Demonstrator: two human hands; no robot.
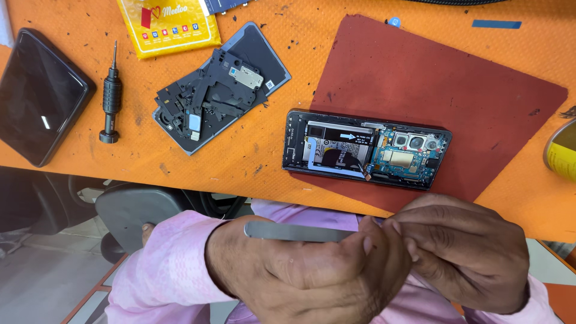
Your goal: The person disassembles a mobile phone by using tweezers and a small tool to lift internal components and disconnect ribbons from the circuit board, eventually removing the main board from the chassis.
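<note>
1. Head view, hands first: my left hand (300, 270) is curled shut around a flat metal pry tool (294, 231), fingers wrapped over its right part, with the rounded tip sticking out free to the left. My right hand (465, 255) is closed too, fingertips pinched in where the two hands meet. I can't tell if it's actually on the tool's hidden end or just on my other hand.

2. Where the tool is: below the table edge, over my lap and pink sleeves (162, 264), well apart from the opened phone (366, 149).

3. How I reckon it handles: thin, stiff, light steel, smooth and probably a bit slippery. I'd pinch it on the flat faces near the middle, not at the tip.

4. Which way it points: long axis runs about level, left to right across the view, exposed tip aimed left, roughly parallel with the table edge.

5. Same view, on the orange table (252, 162): the phone lies back-off on a dark red mat (468, 90), battery and board showing, so fragile stuff. Its long axis also runs left to right, camera end on the right.

6. Further left: a removed back cover with black parts piled on it (219, 90), a small black screwdriver (111, 99), a dark phone (39, 96), and a yellow packet (171, 24).
</note>
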